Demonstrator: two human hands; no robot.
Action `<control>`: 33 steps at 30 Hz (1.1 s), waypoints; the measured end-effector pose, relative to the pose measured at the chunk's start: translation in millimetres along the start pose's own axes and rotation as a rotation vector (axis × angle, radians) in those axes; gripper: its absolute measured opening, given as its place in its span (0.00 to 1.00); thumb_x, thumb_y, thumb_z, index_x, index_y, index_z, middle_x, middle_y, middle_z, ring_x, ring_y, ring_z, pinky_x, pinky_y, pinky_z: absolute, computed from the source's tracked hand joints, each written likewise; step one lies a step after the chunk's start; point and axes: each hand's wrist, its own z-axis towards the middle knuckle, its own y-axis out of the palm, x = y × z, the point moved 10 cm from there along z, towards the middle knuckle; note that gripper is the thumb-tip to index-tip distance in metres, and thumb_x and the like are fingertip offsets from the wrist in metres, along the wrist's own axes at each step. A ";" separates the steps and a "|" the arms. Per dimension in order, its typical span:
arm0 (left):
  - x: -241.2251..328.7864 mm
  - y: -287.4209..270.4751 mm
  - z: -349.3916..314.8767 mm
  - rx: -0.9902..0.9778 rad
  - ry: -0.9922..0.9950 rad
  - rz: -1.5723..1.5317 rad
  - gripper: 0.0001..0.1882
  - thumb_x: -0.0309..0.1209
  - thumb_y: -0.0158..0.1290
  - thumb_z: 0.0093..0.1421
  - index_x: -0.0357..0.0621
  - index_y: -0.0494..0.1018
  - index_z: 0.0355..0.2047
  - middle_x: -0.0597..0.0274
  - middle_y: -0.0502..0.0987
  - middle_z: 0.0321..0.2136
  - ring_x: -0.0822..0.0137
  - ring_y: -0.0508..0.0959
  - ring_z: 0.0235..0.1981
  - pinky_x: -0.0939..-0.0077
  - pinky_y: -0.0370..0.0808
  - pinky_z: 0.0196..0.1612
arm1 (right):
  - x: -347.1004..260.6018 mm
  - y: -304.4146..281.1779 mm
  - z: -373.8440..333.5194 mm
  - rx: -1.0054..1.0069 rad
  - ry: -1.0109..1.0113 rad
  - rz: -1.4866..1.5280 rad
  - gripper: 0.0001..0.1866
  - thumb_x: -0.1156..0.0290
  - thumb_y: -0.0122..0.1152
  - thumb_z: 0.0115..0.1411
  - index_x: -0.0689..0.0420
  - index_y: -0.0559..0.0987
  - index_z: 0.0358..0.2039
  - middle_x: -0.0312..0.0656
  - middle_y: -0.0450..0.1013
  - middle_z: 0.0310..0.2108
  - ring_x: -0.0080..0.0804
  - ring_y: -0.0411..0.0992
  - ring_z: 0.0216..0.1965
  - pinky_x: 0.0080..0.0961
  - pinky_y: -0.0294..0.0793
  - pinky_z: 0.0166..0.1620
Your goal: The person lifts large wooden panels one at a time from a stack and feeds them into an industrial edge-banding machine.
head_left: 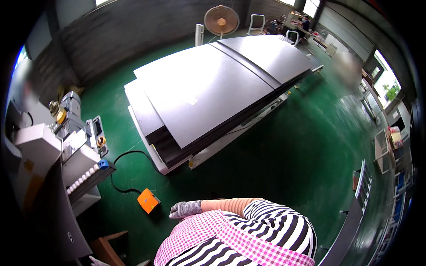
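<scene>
My right hand (186,209), in a grey glove, is held across the front of my body, above a pink checked apron (191,230). Its fingers look curled in, with nothing visible in them. At the lower left edge, only the fingertips of my left hand (97,262) show, gloved and stretched out beside a brown wooden stand (106,249). An orange foot pedal (148,201) with a black cable lies on the green floor, just left of my right hand and apart from it.
Ahead, a stack of large grey metal sheets (199,93) lies on a low white base. A grey machine (84,164) with a motor stands at left. Behind the stack is a round fan (221,22). Metal frames (361,186) stand at right; a person (305,24) is far off.
</scene>
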 end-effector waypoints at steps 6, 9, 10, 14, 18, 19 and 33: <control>50.5 0.4 -50.7 -0.120 -0.106 -0.354 0.42 0.55 0.50 0.53 0.30 0.57 0.56 0.42 0.59 0.56 0.53 0.61 0.56 0.63 0.58 0.58 | -14.1 3.0 13.2 -0.007 0.024 0.056 0.23 0.54 0.52 0.59 0.59 0.72 0.47 0.40 0.72 0.39 0.29 0.69 0.42 0.26 0.68 0.47; 112.2 23.2 -75.4 -0.447 -0.001 -0.818 0.25 0.43 0.47 0.58 0.28 0.69 0.44 0.48 0.73 0.42 0.57 0.72 0.43 0.64 0.67 0.48 | -18.1 3.0 9.6 -0.004 0.067 0.210 0.25 0.53 0.52 0.60 0.57 0.67 0.52 0.40 0.70 0.42 0.28 0.69 0.42 0.26 0.69 0.47; 111.7 27.0 -63.2 -0.402 0.011 -0.806 0.27 0.43 0.48 0.57 0.28 0.64 0.47 0.48 0.68 0.46 0.57 0.68 0.47 0.65 0.63 0.51 | -22.5 18.1 11.5 0.002 0.099 0.367 0.26 0.53 0.52 0.60 0.56 0.65 0.53 0.40 0.69 0.43 0.28 0.69 0.42 0.27 0.69 0.47; 61.5 45.1 -34.7 -0.182 -0.031 -0.716 0.42 0.44 0.50 0.57 0.30 0.44 0.61 0.45 0.50 0.61 0.56 0.51 0.63 0.67 0.49 0.62 | -31.2 52.1 17.3 -0.084 0.139 0.540 0.28 0.53 0.54 0.59 0.53 0.62 0.55 0.42 0.68 0.46 0.30 0.67 0.45 0.30 0.67 0.50; 61.8 37.2 -69.6 -0.171 -0.170 -0.640 0.43 0.47 0.51 0.56 0.36 0.45 0.62 0.45 0.50 0.61 0.55 0.52 0.63 0.66 0.50 0.62 | -18.6 61.2 52.0 -0.162 0.152 0.518 0.29 0.51 0.56 0.57 0.50 0.62 0.55 0.43 0.66 0.49 0.34 0.67 0.47 0.36 0.65 0.52; 51.9 38.6 -73.2 -0.180 -0.177 -0.631 0.43 0.45 0.51 0.57 0.37 0.43 0.62 0.47 0.50 0.61 0.57 0.53 0.62 0.68 0.51 0.62 | -14.1 66.8 57.9 -0.187 0.162 0.514 0.32 0.49 0.57 0.55 0.50 0.61 0.56 0.44 0.64 0.51 0.36 0.66 0.48 0.39 0.64 0.53; 20.8 65.1 -77.7 -0.303 -0.075 -0.683 0.41 0.40 0.53 0.56 0.36 0.44 0.62 0.46 0.53 0.60 0.59 0.55 0.61 0.69 0.53 0.61 | -52.3 125.9 93.7 -0.434 0.075 0.809 0.35 0.48 0.55 0.55 0.49 0.56 0.59 0.40 0.59 0.55 0.37 0.63 0.51 0.39 0.65 0.51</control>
